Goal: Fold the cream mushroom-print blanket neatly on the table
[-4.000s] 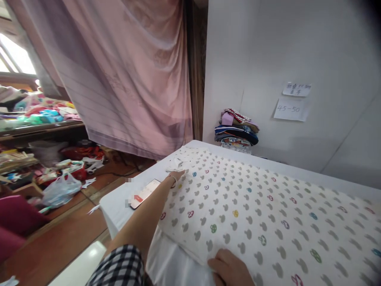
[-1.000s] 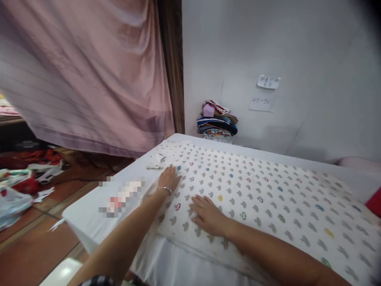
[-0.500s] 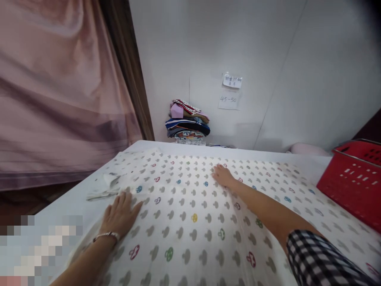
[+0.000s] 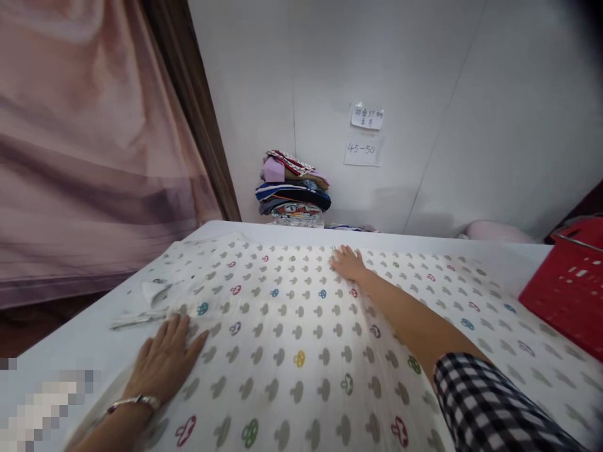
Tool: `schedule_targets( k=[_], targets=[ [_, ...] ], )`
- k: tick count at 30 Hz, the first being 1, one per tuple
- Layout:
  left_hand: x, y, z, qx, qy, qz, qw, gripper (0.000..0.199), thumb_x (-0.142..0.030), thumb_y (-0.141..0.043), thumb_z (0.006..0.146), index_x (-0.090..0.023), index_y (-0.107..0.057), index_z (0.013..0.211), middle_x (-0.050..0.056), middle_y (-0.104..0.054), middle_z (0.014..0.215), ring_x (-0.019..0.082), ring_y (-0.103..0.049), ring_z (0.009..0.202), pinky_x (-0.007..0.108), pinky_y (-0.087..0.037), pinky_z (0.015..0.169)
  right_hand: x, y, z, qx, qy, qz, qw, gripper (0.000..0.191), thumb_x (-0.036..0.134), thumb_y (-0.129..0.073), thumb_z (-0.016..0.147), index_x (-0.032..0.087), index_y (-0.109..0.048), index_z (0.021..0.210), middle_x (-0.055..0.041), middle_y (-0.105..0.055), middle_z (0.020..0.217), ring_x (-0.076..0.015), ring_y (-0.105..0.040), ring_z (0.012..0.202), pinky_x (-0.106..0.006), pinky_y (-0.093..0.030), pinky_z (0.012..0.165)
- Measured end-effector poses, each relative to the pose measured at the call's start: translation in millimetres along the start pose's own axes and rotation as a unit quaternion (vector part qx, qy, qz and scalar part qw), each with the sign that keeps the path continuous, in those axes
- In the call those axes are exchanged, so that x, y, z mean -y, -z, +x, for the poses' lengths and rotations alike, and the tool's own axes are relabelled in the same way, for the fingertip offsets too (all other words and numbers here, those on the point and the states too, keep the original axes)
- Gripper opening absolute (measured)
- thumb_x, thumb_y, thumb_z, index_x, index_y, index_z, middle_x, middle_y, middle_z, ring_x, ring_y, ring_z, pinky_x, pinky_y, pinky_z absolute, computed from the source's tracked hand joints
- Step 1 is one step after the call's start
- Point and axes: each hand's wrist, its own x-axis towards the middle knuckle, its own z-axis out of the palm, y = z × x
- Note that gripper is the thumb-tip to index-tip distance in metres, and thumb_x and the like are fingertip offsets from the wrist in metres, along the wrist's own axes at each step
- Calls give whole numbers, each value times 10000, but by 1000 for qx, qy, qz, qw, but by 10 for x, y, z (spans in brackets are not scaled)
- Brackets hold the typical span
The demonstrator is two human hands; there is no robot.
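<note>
A white cloth [image 4: 301,339] printed with grey and coloured mushrooms lies spread over the white table. Near its left edge, my left hand [image 4: 164,358], with a bracelet on the wrist, rests flat with the fingers stretched out. Farther off, close to the cloth's far edge, my right hand [image 4: 347,262] presses down with spread fingers, its arm reaching across the fabric. Neither hand grips anything. Just beyond my left fingertips, a bit of the cloth is folded and bunched [image 4: 153,295].
Against the wall stands a stack of folded fabrics [image 4: 294,188]. A red plastic basket [image 4: 570,282] sits at the right side of the table. Pink curtains [image 4: 94,157] hang on the left. Two paper notes [image 4: 362,150] are stuck to the wall.
My right hand has slid a little farther toward the cloth's far edge. My left hand stays flat and appears lower and farther left as the view shifts.
</note>
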Motion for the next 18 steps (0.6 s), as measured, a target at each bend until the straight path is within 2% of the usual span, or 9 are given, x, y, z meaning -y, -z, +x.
schedule_targets(
  k=[3,5,9,12,15,18],
  targets=[
    [-70,64,-41,25,20,19,999,749,-521,-292,814,-79,-292,1419,133,-223,1501,278,-182,1387,472,-191,1104,150,5,45,0,24,-3,1000,624,562,-197,900,257,-209,1444,-34,-58,1541,-244,-3,1399,-492,-48,1093],
    [-102,94,-72,27,24,21,999,732,-521,-273,836,-89,-275,1426,128,-211,1505,272,-174,1389,469,-186,1107,224,-9,94,3,34,-4,999,615,557,-204,900,266,-218,1442,-32,-102,1536,-242,-39,1398,-496,-45,1094],
    [-121,107,-117,23,22,12,999,720,-529,-269,860,-90,-259,1431,134,-193,1509,266,-172,1390,464,-192,1107,239,-57,195,9,26,-7,1000,589,509,-231,900,242,-273,1424,-61,-181,1516,-263,-121,1382,-546,-51,1079],
    [-115,89,-135,10,22,5,1000,710,-527,-291,864,-99,-260,1430,138,-198,1507,262,-172,1391,465,-196,1106,274,-84,237,9,13,-13,1000,604,509,-224,894,215,-287,1418,-92,-181,1512,-294,-114,1379,-575,-67,1063],
    [-114,76,-147,2,22,2,1000,700,-520,-307,864,-109,-266,1428,136,-201,1507,261,-179,1389,463,-195,1106,476,-100,219,4,16,-16,1000,636,525,-208,895,196,-233,1439,-97,-94,1532,-292,-51,1391,-563,-61,1070],
    [-117,73,-153,3,21,2,1000,699,-521,-301,866,-106,-268,1428,133,-201,1507,259,-177,1390,458,-185,1110,778,-122,188,1,67,-9,998,645,547,-195,900,206,-212,1448,-67,-53,1540,-251,-18,1400,-511,-45,1093]
  ],
)
